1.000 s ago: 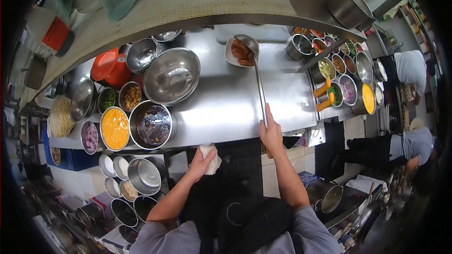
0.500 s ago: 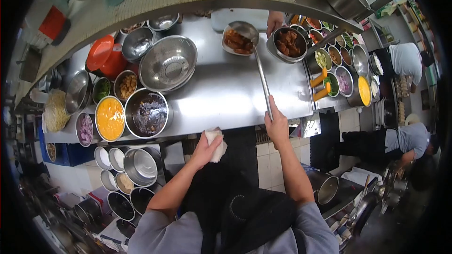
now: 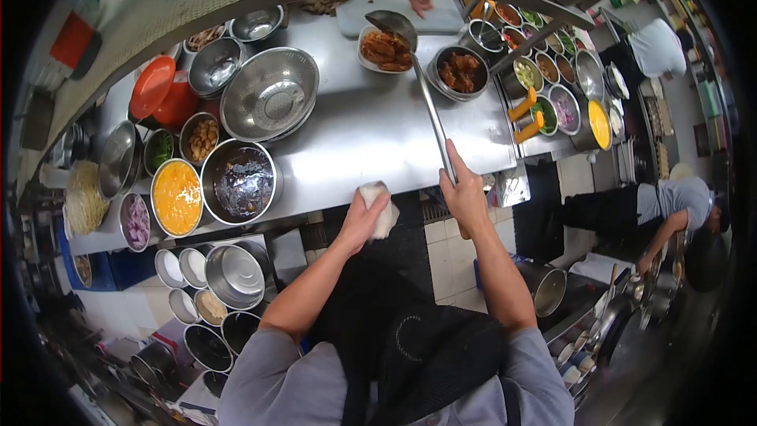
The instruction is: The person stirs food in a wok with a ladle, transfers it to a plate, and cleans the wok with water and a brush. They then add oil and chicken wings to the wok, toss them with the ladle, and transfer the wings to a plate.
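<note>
My right hand (image 3: 467, 199) is closed round the long handle of a metal ladle (image 3: 428, 104). The ladle's bowl tilts over a white container (image 3: 384, 69) of red-brown saucy food, at the back of the steel counter. My left hand (image 3: 361, 222) grips a folded white cloth (image 3: 385, 214) in front of the counter edge. To the right of the white container stands a metal pot (image 3: 436, 83) with similar chunks in sauce.
A perforated colander (image 3: 272, 95), a pot of dark liquid (image 3: 239, 181) and a yellow-orange liquid (image 3: 177, 199) stand at left. Small ingredient tins (image 3: 564, 106) fill the right. Blurred at the back, another person's hand (image 3: 420, 4) is over a white board (image 3: 355, 20).
The other person's hand has left the metal pot and shows over the white board. My left hand with the cloth has moved right and up. The ladle stays over the white container.
</note>
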`<state>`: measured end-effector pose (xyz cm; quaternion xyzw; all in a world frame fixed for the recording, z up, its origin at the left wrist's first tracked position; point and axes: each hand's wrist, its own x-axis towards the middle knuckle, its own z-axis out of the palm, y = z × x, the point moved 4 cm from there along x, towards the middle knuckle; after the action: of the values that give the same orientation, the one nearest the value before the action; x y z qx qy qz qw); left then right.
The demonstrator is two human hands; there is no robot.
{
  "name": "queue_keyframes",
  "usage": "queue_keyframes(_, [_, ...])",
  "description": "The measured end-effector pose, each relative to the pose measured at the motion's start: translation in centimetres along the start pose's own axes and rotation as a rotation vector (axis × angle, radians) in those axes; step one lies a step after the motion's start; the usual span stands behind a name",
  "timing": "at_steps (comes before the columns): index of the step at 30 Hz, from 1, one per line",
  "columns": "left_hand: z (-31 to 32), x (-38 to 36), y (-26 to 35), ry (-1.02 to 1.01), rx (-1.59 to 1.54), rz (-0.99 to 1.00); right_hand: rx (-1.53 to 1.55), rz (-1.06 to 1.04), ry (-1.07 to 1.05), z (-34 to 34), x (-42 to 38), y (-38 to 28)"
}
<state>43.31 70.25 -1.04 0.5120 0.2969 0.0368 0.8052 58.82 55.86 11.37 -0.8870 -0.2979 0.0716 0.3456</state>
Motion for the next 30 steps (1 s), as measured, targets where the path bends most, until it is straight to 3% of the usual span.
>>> queue_keyframes(5, [2.6, 3.7, 2.1, -0.021, -0.195, -0.03, -0.044, 0.041, -0.004, 0.4, -0.3, 0.1])
queue_keyframes(7, [3.6, 5.8, 2.6, -0.005, -0.211, -0.015, -0.099, -0.035, 0.052, 0.5, -1.0, -0.4])
queue_keyframes(9, [4.8, 10.1, 2.6, -0.062, -0.496, -0.142, -0.066, -0.044, 0.079, 0.2, -1.7, -1.1])
queue_keyframes(11, [6.9, 14.7, 3.0, 0.033, -0.645, -0.299, 0.014, -0.083, 0.149, 0.1, -2.4, -1.9])
queue_keyframes(14, [10.6, 20.0, 4.1, -0.119, -0.638, -0.277, -0.018, 0.043, 0.033, -0.6, -1.4, -2.5])
queue_keyframes(15, [10.8, 19.5, 3.7, -0.04, -0.717, -0.269, -0.05, 0.124, -0.05, -1.0, -1.4, -2.5])
queue_keyframes(17, [10.9, 19.0, 2.5, 0.007, -0.761, -0.231, -0.012, 0.061, 0.053, -0.9, -2.0, -1.6])
queue_keyframes(18, [9.2, 18.8, 0.1, -0.03, -0.722, -0.218, 0.112, 0.032, 0.107, -1.0, -2.6, -1.5])
queue_keyframes(19, [7.4, 18.6, -2.3, -0.179, -0.665, -0.183, 0.329, 0.165, 0.028, -1.1, -3.5, -1.3])
queue_keyframes(21, [8.5, 11.8, -1.2, -0.265, -0.474, -0.229, 1.137, 0.474, -0.13, -1.9, -6.3, -1.2])
queue_keyframes(23, [11.6, 4.8, -0.8, -0.481, -0.287, -0.285, 1.729, 0.304, -0.186, -2.8, -10.5, 1.0])
queue_keyframes(24, [13.1, 1.0, -1.8, -0.619, -0.139, -0.328, 1.935, 0.353, -0.253, -4.3, -13.8, 1.7])
queue_keyframes(25, [10.8, 1.4, -6.3, -0.455, -0.151, -0.522, 2.372, 0.335, -0.311, -5.6, -18.0, 1.8])
queue_keyframes(26, [12.7, -1.6, -11.5, -0.564, 0.126, -0.726, 2.388, 0.138, -0.045, -8.4, -27.4, 2.2])
queue_keyframes(27, [10.7, -3.8, -14.7, -0.543, 0.293, -0.825, 2.356, 0.037, -0.007, -8.8, -32.9, 0.9])
queue_keyframes(29, [11.7, -8.2, -19.8, -0.81, 0.417, -1.081, 2.156, 0.018, 0.362, -8.8, -44.4, -0.6])
queue_keyframes(30, [13.0, -10.4, -19.5, -0.82, 0.664, -0.858, 2.055, 0.082, 0.597, -8.6, -49.9, -2.2])
